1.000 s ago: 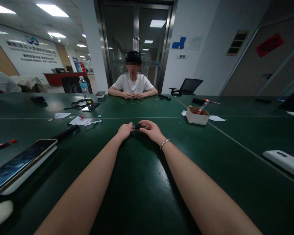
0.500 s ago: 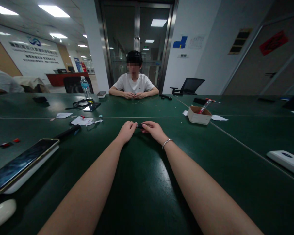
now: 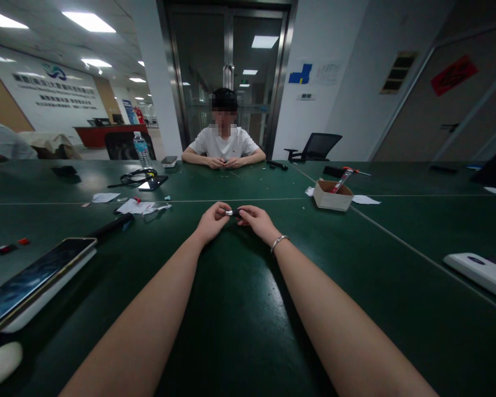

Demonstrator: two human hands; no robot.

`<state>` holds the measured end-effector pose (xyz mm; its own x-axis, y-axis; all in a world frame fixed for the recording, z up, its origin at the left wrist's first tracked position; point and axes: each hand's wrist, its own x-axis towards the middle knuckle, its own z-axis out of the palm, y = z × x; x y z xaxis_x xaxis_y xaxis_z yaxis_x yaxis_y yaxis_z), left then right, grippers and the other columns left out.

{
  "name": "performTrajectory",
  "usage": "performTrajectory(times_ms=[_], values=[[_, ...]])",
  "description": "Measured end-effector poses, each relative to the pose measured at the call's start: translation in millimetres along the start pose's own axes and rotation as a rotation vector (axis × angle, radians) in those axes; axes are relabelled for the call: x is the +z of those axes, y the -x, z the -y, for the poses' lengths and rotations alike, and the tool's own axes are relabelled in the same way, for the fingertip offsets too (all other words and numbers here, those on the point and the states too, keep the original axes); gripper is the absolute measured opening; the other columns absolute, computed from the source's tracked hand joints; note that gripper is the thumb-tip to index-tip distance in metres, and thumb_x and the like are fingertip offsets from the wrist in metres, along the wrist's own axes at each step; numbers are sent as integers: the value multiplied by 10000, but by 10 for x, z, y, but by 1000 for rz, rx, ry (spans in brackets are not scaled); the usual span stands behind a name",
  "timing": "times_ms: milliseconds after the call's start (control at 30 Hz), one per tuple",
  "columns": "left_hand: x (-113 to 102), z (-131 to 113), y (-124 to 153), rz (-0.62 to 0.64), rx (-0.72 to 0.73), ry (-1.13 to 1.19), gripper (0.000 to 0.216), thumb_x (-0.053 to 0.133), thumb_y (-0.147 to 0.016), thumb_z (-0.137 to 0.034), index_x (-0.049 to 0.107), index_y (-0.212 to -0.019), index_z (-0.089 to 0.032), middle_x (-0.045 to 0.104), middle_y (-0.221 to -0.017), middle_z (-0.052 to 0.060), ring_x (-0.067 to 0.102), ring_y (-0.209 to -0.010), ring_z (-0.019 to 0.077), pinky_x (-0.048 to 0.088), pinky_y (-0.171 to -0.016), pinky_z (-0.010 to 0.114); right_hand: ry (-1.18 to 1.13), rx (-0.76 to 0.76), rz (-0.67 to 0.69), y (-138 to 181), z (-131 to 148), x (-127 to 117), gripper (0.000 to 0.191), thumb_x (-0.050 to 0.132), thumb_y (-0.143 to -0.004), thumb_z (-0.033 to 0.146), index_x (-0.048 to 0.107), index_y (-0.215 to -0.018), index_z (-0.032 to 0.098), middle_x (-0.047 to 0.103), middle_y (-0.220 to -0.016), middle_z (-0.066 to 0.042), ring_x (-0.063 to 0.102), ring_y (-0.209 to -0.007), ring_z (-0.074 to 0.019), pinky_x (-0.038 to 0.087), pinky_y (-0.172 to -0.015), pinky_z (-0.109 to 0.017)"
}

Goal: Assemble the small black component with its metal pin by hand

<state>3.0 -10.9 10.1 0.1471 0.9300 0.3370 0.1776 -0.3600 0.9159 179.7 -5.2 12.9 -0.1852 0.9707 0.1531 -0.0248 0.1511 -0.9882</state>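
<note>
Both my arms stretch out over the dark green table [image 3: 240, 309]. My left hand [image 3: 211, 220] and my right hand [image 3: 257, 220] meet at arm's length, fingers curled. Between their fingertips they pinch a small dark object with a shiny metal end [image 3: 232, 213], held just above the tabletop. A thin bracelet [image 3: 278, 241] circles my right wrist. What the small object is I cannot make out.
A phone on a white case [image 3: 33, 284] lies near left, a black pen [image 3: 111, 225] and paper scraps [image 3: 138, 207] beyond it. A small cardboard box [image 3: 333, 194] with a red-handled tool sits right. A white device [image 3: 479, 274] lies far right. A person in white [image 3: 223, 146] sits opposite.
My hands have drawn slightly closer together and the small object has turned, so its metal end shows. The view shifted a little.
</note>
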Motion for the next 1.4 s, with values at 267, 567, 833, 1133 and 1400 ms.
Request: performTrajectory(times_ms=[267, 567, 833, 1133, 1400], values=[[21, -57, 8, -53, -76, -38, 192, 515, -834, -285, 610, -956, -172, 576, -695, -5, 536, -635, 111, 436, -620, 244, 13, -33, 35, 7, -10, -6, 227, 715, -768, 209, 659, -984, 168, 693, -770, -10, 657, -596, -88, 546, -590, -199], [-2, 14, -18, -64, -77, -114, 254, 520, -829, -298, 617, -1036, -186, 552, -705, -12, 515, -626, 107, 410, -589, 232, 6, -44, 50, 23, 0, -8, 215, 715, -764, 216, 665, -968, 175, 680, -732, 2, 658, -612, -97, 552, -607, -213], [16, -7, -16, -34, -92, -61, 284, 544, -805, -266, 598, -1068, -175, 553, -683, -20, 514, -620, 104, 407, -604, 228, 32, -48, 52, 37, 7, -19, 244, 710, -761, 242, 665, -990, 170, 682, -771, -16, 658, -651, -113, 544, -683, -260], [9, -18, -1, -26, -79, -109, 311, 590, -770, -272, 614, -1067, -183, 575, -774, -5, 530, -681, 113, 430, -661, 249, 47, -57, 54, 35, 9, -26, 242, 702, -752, 229, 680, -989, 182, 688, -780, -19, 660, -744, -135, 529, -720, -268], [5, 26, -18, -19, -97, -121, 304, 511, -845, -335, 612, -1091, -188, 609, -798, 16, 561, -723, 127, 425, -651, 250, 53, -61, 62, 38, 10, -32, 246, 700, -752, 234, 682, -993, 187, 692, -783, -17, 656, -746, -133, 527, -717, -267]])
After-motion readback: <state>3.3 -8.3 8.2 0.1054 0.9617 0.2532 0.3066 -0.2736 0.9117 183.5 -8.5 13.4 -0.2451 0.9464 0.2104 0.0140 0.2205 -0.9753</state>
